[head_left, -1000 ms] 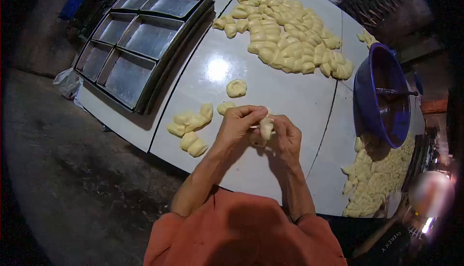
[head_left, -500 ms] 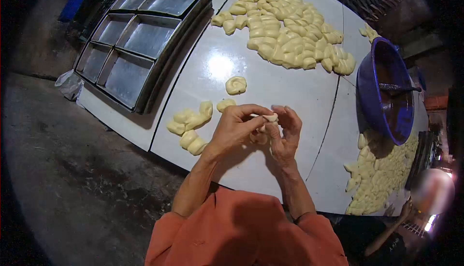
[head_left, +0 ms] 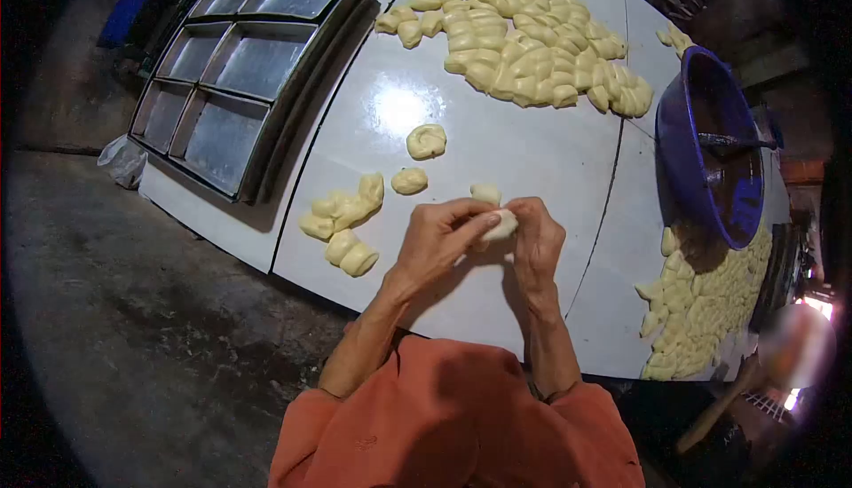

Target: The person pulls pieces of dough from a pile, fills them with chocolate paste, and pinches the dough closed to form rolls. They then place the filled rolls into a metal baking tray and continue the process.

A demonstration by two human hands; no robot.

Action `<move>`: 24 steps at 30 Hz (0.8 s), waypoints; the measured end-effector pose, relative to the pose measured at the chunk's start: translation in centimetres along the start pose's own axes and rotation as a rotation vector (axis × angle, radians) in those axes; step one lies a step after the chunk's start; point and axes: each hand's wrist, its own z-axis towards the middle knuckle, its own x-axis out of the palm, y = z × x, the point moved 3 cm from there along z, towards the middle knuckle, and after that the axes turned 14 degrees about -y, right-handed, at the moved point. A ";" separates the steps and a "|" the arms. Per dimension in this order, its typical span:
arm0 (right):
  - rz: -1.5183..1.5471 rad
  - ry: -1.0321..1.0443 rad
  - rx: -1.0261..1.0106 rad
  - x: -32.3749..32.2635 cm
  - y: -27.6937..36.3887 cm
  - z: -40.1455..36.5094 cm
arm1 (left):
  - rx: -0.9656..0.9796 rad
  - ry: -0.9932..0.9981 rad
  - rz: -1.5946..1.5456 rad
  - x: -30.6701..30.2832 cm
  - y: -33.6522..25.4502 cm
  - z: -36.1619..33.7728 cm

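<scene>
White table (head_left: 550,164) | dough piece (head_left: 500,225) between left grip (head_left: 437,241) and right grip (head_left: 539,241) | both pinching it

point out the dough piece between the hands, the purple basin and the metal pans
Dough piece (head_left: 501,225), head view: on its side facing the camera
Purple basin (head_left: 674,144), head view: on its outer wall
Metal pans (head_left: 257,64), head view: on the bare floor of a middle pan

Our right grip (head_left: 537,244), its fingers raised half a second ago, now curls down against the held dough (head_left: 501,225), which shows more fully. The small dough ball (head_left: 409,181), partly hidden earlier, now appears clear of our left grip (head_left: 441,244).
</scene>
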 end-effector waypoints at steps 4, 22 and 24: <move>-0.146 0.197 -0.263 -1.8 1.8 -2.0 | 0.018 0.045 0.214 -0.9 0.3 0.7; -0.420 0.080 -0.192 -0.4 2.2 -3.8 | 0.412 -0.805 0.565 -16.2 1.1 -6.1; -0.330 0.245 -0.408 2.4 1.8 -4.7 | 0.477 -0.799 0.594 -16.6 2.1 -6.4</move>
